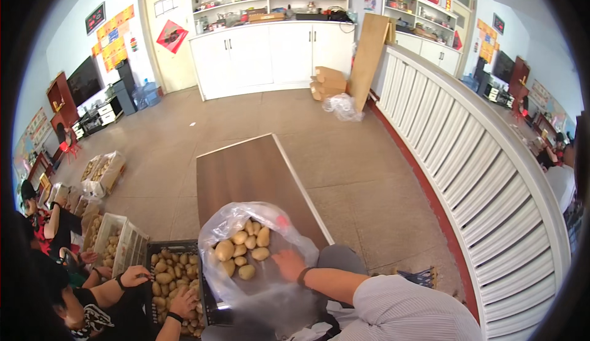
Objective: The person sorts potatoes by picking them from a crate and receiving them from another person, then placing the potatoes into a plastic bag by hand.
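Observation:
A clear plastic bag (216,225) lies spread wide on a dark wood-grain table (239,170). Several potatoes (246,272) sit loose in its mouth. My right hand (289,265) reaches in from the right, over the bag's inside, just right of the potatoes and apart from them. Its fingers are blurred, so whether they pinch the plastic is unclear. The bag's near part is also blurred. My left hand is out of view. Left of the table stands a black plastic crate (149,281) full of potatoes (163,278), with a co-worker's two hands over it.
White crates (133,239) and boxes of potatoes line the left side, with other people beside them. A white radiator (465,156) runs along the right. Cardboard boxes (329,80), a leaning board (368,59) and white cabinets (249,59) stand at the back.

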The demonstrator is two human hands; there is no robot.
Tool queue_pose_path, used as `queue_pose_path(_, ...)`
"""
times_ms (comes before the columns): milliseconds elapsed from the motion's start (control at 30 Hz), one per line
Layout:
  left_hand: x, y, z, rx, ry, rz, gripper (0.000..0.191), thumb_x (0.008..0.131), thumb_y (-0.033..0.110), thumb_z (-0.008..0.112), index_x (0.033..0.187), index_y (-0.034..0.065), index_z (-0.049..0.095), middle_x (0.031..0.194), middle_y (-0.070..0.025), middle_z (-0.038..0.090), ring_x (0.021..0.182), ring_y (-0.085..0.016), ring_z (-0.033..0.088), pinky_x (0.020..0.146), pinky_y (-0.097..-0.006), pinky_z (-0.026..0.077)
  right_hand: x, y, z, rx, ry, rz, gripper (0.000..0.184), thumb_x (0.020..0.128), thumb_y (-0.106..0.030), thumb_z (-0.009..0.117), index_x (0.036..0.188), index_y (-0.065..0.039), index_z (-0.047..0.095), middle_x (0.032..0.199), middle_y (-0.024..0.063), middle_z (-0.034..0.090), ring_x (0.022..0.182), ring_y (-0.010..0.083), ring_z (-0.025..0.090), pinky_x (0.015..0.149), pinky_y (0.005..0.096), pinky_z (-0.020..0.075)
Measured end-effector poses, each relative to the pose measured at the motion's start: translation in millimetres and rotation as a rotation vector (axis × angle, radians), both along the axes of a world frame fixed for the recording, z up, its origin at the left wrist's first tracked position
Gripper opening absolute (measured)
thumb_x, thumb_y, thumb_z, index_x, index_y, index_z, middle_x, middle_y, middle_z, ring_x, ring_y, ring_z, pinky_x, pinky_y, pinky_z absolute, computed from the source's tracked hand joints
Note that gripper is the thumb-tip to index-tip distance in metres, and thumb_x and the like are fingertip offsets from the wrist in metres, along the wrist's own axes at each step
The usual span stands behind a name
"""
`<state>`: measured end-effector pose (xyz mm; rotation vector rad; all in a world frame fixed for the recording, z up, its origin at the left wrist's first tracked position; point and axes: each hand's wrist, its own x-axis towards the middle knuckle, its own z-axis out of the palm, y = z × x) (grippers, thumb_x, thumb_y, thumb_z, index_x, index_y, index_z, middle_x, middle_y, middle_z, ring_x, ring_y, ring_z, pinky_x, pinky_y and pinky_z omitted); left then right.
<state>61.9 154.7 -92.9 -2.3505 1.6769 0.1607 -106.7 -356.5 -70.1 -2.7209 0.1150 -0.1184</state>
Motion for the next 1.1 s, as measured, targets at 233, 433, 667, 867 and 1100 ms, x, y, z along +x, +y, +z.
queue_pose_path(233, 34, -49, -4, -0.106, -0.095, -0.211, 0.020, 0.090, 0.019, 0.056, 0.108, 0.0176, 0.066, 0.139, -0.0157, 0.043, 0.125, -0.033, 0.041, 0.100, -0.0420, 0.042, -5, -1, -5, 0.028, -0.061, -0.034, 0.039, 0.086, -0.009, 0.051, 0.125, -0.010, 0.057, 0.121, 0.0165, 0.053, 0.109, 0.0361, 0.052, 0.093, 0.0467, 0.0444)
queue_pose_path(433, 72, -46, -30, 0.252, 0.170, -0.043, 0.042, 0.069, 0.012, 0.073, 0.108, 0.0275, 0.069, 0.140, -0.0120, 0.044, 0.129, -0.035, 0.039, 0.105, -0.0447, 0.039, -3, 0, -10, 0.014, -0.067, -0.007, 0.041, 0.086, -0.010, 0.051, 0.127, -0.011, 0.056, 0.123, 0.0164, 0.052, 0.110, 0.0366, 0.051, 0.092, 0.0473, 0.0456)
queue_pose_path(667, 76, -30, -25, 0.042, 0.900, 0.133, 0.041, 0.065, 0.016, 0.075, 0.106, 0.0211, 0.070, 0.131, -0.0059, 0.054, 0.129, -0.029, 0.039, 0.101, -0.0452, 0.042, 1, 1, -16, 0.018, -0.102, 0.008, 0.043, 0.086, -0.012, 0.051, 0.129, -0.012, 0.055, 0.123, 0.0163, 0.051, 0.110, 0.0377, 0.051, 0.088, 0.0482, 0.0480)
queue_pose_path(867, 44, -19, -41, -0.555, 1.601, 0.477, 0.031, 0.076, 0.030, 0.066, 0.104, 0.0171, 0.071, 0.130, -0.0011, 0.056, 0.131, -0.022, 0.038, 0.096, -0.0458, 0.044, -4, -6, -18, 0.019, -0.067, -0.013, 0.044, 0.086, -0.011, 0.051, 0.129, -0.012, 0.055, 0.123, 0.0161, 0.051, 0.110, 0.0376, 0.051, 0.088, 0.0477, 0.0482)
queue_pose_path(1100, 8, 12, -9, 0.282, 0.200, 0.243, 0.036, 0.080, 0.034, 0.066, 0.115, 0.0263, 0.067, 0.129, -0.0026, 0.051, 0.126, -0.025, 0.044, 0.094, -0.0485, 0.044, -1, -4, -17, 0.035, -0.114, 0.007, 0.044, 0.085, -0.010, 0.052, 0.128, -0.012, 0.056, 0.121, 0.0159, 0.052, 0.109, 0.0377, 0.051, 0.088, 0.0478, 0.0481)
